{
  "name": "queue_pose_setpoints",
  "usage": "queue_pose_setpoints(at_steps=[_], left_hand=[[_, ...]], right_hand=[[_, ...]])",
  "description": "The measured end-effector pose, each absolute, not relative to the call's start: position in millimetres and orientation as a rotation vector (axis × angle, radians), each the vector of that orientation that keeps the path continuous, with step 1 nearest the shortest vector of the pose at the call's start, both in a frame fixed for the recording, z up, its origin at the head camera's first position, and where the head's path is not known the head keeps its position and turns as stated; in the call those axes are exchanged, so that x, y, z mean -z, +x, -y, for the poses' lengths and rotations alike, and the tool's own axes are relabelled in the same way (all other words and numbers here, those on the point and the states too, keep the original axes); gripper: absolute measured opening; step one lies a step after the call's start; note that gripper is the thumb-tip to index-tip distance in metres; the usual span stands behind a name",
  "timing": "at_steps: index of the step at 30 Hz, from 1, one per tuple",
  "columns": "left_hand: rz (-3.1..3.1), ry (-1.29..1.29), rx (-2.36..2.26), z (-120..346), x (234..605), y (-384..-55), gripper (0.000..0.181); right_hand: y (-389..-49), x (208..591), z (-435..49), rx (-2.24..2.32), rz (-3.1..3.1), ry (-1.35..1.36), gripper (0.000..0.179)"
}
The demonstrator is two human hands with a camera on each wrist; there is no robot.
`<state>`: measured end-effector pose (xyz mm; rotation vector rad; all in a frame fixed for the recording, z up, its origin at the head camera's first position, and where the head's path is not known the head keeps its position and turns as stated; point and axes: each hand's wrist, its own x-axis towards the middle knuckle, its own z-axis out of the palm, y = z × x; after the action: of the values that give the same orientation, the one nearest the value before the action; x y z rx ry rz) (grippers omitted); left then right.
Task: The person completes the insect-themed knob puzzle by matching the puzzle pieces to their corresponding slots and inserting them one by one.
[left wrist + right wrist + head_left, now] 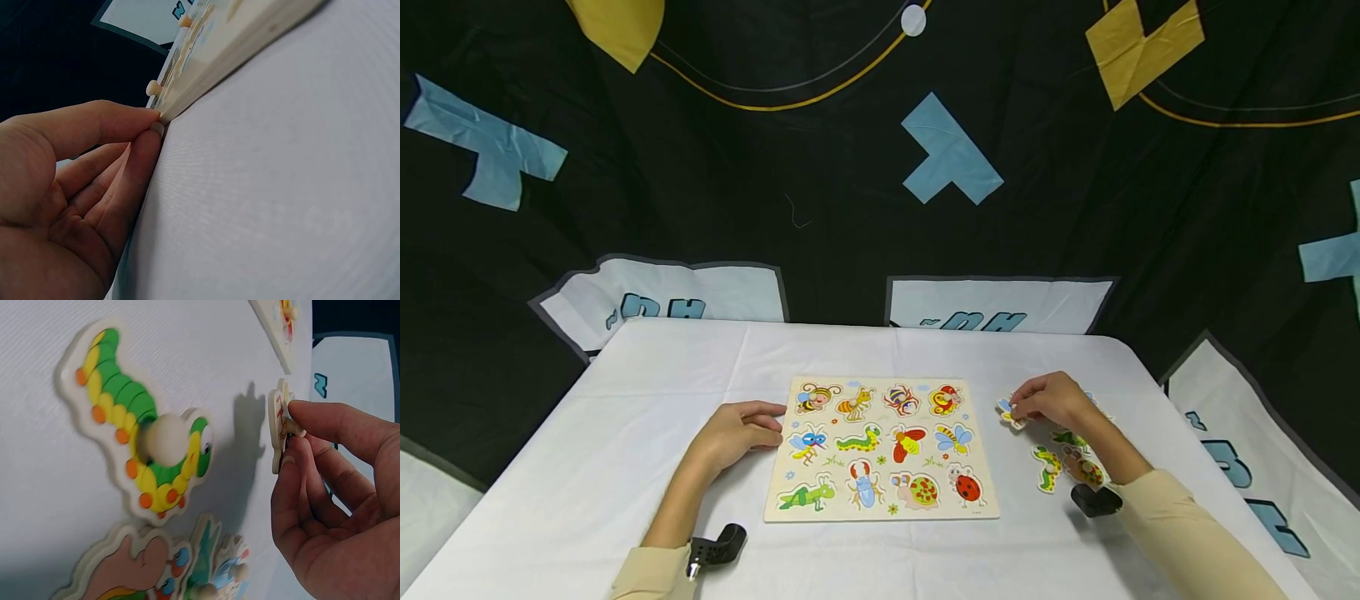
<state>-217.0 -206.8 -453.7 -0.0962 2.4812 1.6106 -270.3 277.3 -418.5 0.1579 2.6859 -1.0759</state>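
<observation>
A flat wooden puzzle board (880,450) with printed insects lies on the table, round knobs standing up along its edge in the left wrist view. My left hand (737,433) rests beside it, fingertips touching its left edge. Right of the board, my right hand (1052,400) pinches a small puzzle piece (1009,414) with blue and yellow on it. Thumb and fingers grip its knob in the right wrist view, and the piece (276,431) stands on edge there; its picture is mostly turned away. Near this hand lies a green and yellow caterpillar piece (119,394) with a knob.
A snail piece (1084,471) and several other loose pieces lie under and around the right forearm, partly hidden. White cloth covers the table (655,392). Behind its far edge hangs a dark curtain (820,225). Each wrist wears a black camera (718,546).
</observation>
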Motion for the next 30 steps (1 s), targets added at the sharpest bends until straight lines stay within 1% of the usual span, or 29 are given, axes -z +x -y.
queue_pose_setpoints(at_steps=[14,30], left_hand=[[-2.488,-0.097,-1.604,209.1,456.0,-218.6,0.055],[-2.480,-0.095,-1.624,207.2,455.7,-217.4,0.054]], right_hand=[[-274.5,407.0,-254.0,1.099,-2.673,0.059,0.020],[-274.0,410.7,-235.8,1.101,-2.671,-0.020,0.019]])
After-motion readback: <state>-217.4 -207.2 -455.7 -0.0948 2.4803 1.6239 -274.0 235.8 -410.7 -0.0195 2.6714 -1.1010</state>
